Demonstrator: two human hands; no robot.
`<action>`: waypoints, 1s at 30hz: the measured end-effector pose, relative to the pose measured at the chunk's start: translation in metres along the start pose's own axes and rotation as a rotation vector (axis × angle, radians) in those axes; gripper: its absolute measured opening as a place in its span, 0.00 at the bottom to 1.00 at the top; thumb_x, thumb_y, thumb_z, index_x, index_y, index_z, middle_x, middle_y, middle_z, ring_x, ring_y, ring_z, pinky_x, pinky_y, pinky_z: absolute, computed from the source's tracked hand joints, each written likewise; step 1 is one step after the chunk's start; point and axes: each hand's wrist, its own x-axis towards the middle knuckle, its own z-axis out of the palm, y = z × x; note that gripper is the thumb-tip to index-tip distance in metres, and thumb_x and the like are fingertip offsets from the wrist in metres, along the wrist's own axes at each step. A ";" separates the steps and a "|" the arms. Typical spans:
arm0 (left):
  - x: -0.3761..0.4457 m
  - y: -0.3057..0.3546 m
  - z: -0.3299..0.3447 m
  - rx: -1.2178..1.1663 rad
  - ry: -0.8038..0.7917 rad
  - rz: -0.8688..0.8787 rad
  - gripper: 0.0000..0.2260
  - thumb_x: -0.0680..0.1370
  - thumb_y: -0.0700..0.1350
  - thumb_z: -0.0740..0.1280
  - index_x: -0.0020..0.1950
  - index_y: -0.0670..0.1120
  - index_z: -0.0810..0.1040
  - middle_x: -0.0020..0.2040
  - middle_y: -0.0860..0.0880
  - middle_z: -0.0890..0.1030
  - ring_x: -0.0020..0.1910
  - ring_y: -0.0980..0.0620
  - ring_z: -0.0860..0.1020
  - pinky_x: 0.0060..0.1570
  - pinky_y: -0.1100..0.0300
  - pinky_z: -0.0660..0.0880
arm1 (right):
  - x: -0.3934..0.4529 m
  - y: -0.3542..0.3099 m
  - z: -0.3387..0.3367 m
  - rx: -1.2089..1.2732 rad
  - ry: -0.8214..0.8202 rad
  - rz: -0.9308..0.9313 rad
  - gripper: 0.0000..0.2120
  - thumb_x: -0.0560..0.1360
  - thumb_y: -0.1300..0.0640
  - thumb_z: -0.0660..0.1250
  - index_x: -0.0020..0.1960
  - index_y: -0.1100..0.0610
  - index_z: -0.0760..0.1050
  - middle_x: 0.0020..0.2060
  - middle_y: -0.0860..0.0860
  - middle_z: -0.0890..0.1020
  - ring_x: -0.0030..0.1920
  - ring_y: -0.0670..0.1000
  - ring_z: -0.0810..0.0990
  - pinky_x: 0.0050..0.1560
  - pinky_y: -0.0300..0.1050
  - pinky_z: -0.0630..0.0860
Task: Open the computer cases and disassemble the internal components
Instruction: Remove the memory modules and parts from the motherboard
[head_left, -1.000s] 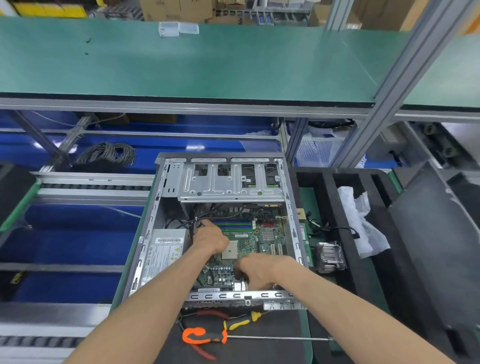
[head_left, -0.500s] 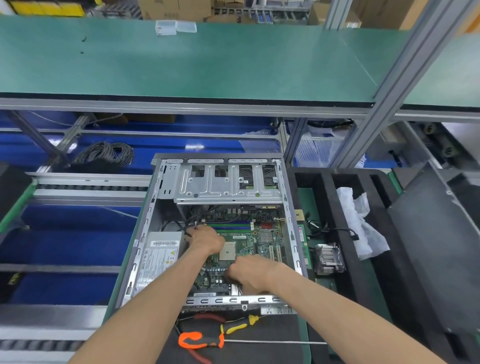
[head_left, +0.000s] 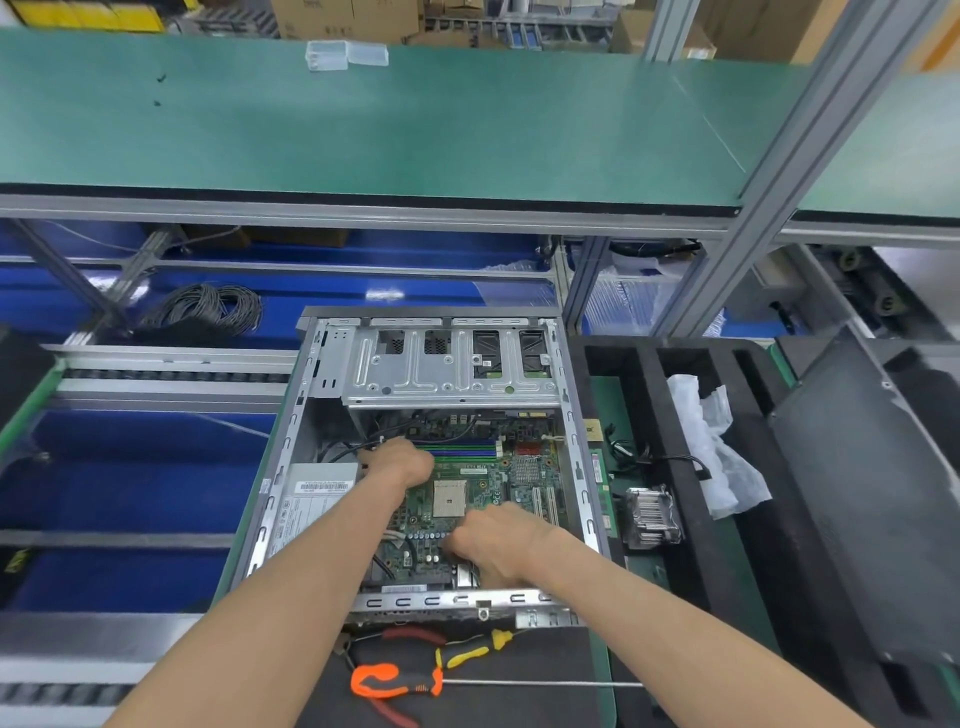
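The open computer case (head_left: 582, 467) lies flat in front of me, with its drive cage (head_left: 447, 369) at the far end. Inside are the green motherboard (head_left: 514, 483) and a grey power supply (head_left: 311, 499) at the left. My left hand (head_left: 402, 462) reaches to the board's far-left corner, beside the memory slots. Its fingers curl down where the black cables (head_left: 343, 452) end. My right hand (head_left: 498, 540) sits on the near part of the board by the capacitors, fingers curled onto it. Both sets of fingertips are hidden.
An orange-handled screwdriver (head_left: 395, 680), red pliers (head_left: 410, 636) and a yellow-handled tool (head_left: 467, 654) lie just in front of the case. On the right, black foam trays hold a heatsink (head_left: 649, 514), a memory stick (head_left: 597, 467) and a white bag (head_left: 711, 441). A dark panel (head_left: 857, 493) leans further right.
Both hands stay inside the case at nearly the same spots. The right hand has edged slightly left along the near part of the board.
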 end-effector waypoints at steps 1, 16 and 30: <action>0.001 0.000 -0.001 -0.016 -0.004 -0.010 0.22 0.80 0.42 0.63 0.73 0.38 0.67 0.72 0.40 0.72 0.70 0.42 0.70 0.72 0.48 0.65 | 0.001 0.000 0.001 0.009 -0.006 0.000 0.10 0.77 0.65 0.64 0.58 0.59 0.74 0.45 0.59 0.79 0.42 0.59 0.76 0.44 0.56 0.78; 0.018 -0.007 0.008 -0.914 -0.036 -0.154 0.30 0.75 0.43 0.73 0.73 0.37 0.64 0.63 0.42 0.73 0.54 0.45 0.74 0.49 0.53 0.73 | 0.009 0.001 0.005 -0.045 -0.015 -0.039 0.16 0.80 0.66 0.63 0.68 0.60 0.72 0.43 0.59 0.80 0.43 0.60 0.81 0.46 0.54 0.82; 0.034 -0.002 0.018 -0.963 0.193 -0.197 0.20 0.83 0.36 0.56 0.76 0.38 0.63 0.53 0.40 0.74 0.37 0.49 0.70 0.33 0.59 0.69 | 0.017 0.009 0.013 -0.010 0.055 0.021 0.20 0.72 0.62 0.74 0.62 0.59 0.73 0.43 0.55 0.76 0.40 0.56 0.76 0.41 0.49 0.76</action>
